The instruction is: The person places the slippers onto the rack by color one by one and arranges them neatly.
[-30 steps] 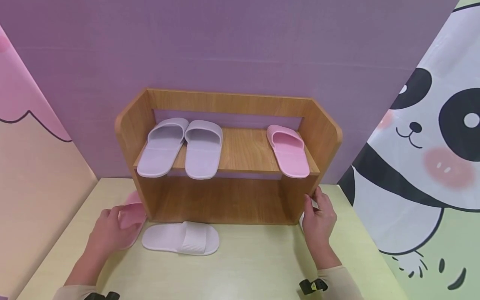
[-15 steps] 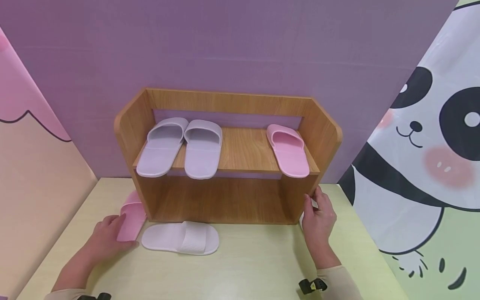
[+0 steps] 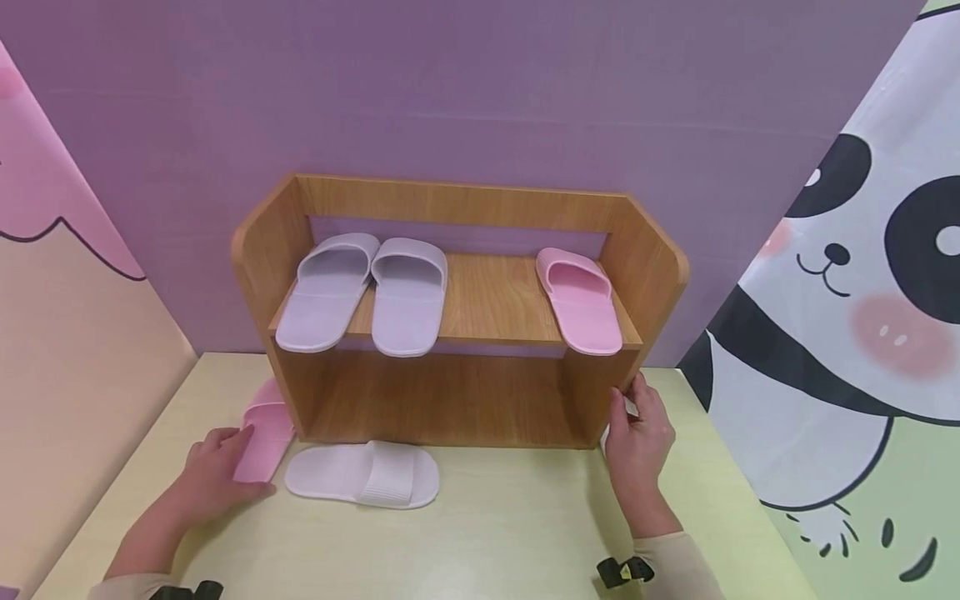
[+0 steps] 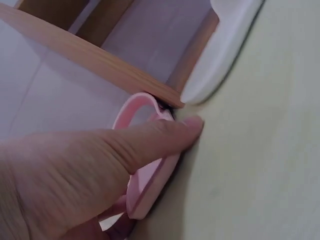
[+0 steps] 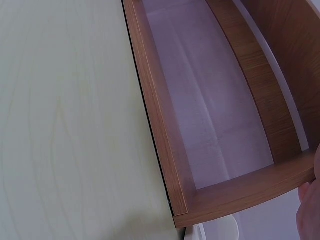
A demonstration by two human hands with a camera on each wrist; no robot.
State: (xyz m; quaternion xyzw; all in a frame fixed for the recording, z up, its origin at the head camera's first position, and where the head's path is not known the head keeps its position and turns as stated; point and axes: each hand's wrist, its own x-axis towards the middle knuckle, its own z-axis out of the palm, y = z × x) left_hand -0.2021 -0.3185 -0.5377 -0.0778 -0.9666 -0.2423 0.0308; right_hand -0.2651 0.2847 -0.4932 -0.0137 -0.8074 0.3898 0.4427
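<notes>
On the table left of the wooden shoe rack [image 3: 465, 421], a pink slipper [image 3: 262, 442] lies with its strap end toward the back. My left hand [image 3: 213, 479] grips its near end, thumb [image 4: 165, 135] along one side and fingers on the other, partly hidden. My right hand [image 3: 641, 446] holds the front edge of the rack's right side panel, thumb in front and fingers on the outer face. Partly behind that hand, beside the rack, shows a white slipper [image 5: 220, 230]. Another white slipper [image 3: 360, 475] lies sideways before the rack.
The rack's upper shelf [image 3: 491, 300] carries two pale lilac slippers [image 3: 408, 300] at the left and a pink slipper [image 3: 581, 304] at the right, toes overhanging. A purple wall [image 3: 465, 92] stands behind; a panda-printed wall [image 3: 847, 350] rises at the right.
My left hand has slid back from the strap of the pink slipper to its near end, uncovering the strap. The right hand stays on the rack.
</notes>
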